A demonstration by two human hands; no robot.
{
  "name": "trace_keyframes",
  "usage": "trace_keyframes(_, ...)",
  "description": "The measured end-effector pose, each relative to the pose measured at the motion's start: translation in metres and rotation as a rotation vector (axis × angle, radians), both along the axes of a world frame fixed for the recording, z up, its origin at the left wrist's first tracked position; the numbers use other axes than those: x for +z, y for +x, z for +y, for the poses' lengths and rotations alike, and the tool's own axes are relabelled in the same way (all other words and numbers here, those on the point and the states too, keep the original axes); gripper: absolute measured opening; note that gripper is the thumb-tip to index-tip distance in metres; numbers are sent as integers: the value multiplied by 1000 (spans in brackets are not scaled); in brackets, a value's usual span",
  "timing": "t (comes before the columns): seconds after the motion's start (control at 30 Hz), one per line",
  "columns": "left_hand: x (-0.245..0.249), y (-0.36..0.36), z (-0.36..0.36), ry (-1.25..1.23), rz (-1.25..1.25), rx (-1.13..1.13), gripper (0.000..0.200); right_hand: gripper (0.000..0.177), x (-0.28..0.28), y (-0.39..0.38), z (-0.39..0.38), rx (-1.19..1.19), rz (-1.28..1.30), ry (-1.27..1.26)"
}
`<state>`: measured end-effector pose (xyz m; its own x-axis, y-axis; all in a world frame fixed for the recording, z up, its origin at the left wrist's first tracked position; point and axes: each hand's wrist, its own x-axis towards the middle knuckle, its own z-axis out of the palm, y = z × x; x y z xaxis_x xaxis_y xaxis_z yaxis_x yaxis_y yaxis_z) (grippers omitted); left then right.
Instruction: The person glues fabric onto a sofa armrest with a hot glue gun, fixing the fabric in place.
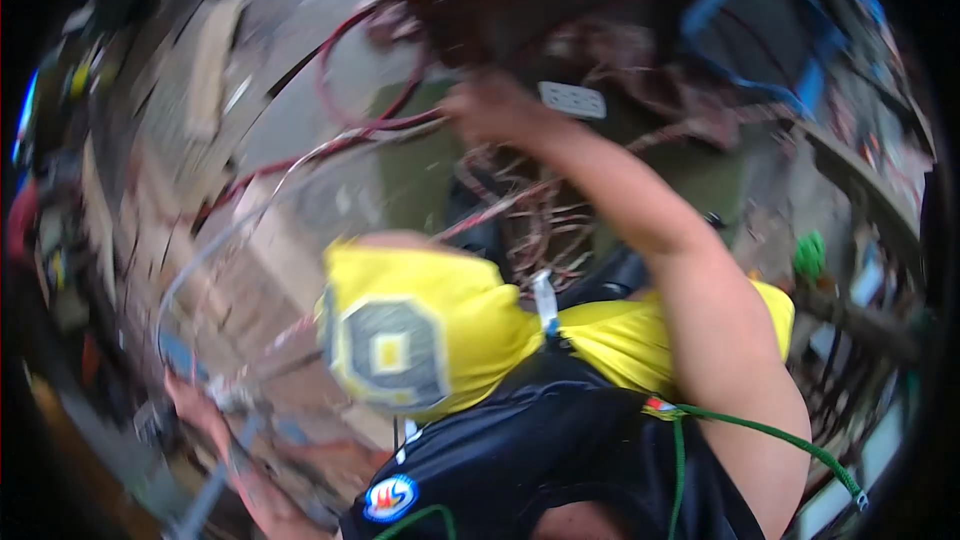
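Observation:
My right hand (492, 107) reaches forward and is closed around a bundle of reddish cable (392, 122); motion blur hides the single fingers. A loop of the same red cable stands up just left of it. From there a thin pale grey cable (180, 280) arcs across to the far left. My left hand (192, 402) is stretched out there, its fingers closed where the grey cable meets them, though blurred. Between my legs lies a tangle of red-and-white wires (550, 225). A white plate with dark slots (572, 100) sits just right of my right hand.
Yellow shorts (470, 315) cover my knees, with a green cord (770, 427) hanging at the right. Cardboard-like pieces (212, 70) lie on the floor at left. A blue frame-like piece (700, 20) and a bright green bundle (809, 254) are at the right.

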<state>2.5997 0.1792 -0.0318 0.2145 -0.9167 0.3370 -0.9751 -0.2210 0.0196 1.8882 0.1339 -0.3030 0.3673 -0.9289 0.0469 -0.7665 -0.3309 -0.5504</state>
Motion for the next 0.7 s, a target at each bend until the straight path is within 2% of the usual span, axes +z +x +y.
trace_keyframes(0.03,7,13,5,39,-102,117,40,15,-10,-4,2,-22,51,-93)
trace_keyframes(0.07,4,29,10,21,-36,29,40,15,1,-5,-5,-42,78,150)
trace_keyframes(0.1,6,14,11,48,-82,88,40,20,4,-4,-7,-54,-40,147)
trace_keyframes(0.17,2,-13,4,53,-78,-8,37,24,3,3,-7,-21,-170,146)
trace_keyframes(0.23,6,-44,-14,128,-144,-103,36,34,-3,25,1,178,-589,612)
trace_keyframes(0.27,9,-50,-27,196,-207,-140,36,43,-17,41,18,227,-639,572)
trace_keyframes(0.33,19,-73,-55,317,243,37,37,54,-12,67,36,352,-603,1107)
trace_keyframes(0.37,19,-84,-64,317,385,-26,38,54,-18,71,49,416,-679,1115)
trace_keyframes(0.4,19,-97,-71,318,523,-90,39,52,-2,66,46,431,-604,1194)
trace_keyframes(0.43,23,-116,-77,405,548,-120,38,52,14,62,42,448,-525,1270)
trace_keyframes(0.5,22,-143,-90,578,548,-190,37,49,31,50,33,493,-558,1418)
trace_keyframes(0.57,21,-171,-95,658,514,-230,37,45,50,44,29,469,-598,1423)
trace_keyframes(0.6,22,-197,-97,659,628,-152,37,45,51,47,28,472,-598,1415)
trace_keyframes(0.63,20,-218,-102,654,745,-80,37,47,51,53,25,419,-654,1164)
trace_keyframes(0.67,16,-229,-107,648,746,-90,37,49,51,61,22,361,-702,915)
trace_keyframes(0.7,11,-240,-110,664,817,-83,37,54,50,77,19,322,-840,849)
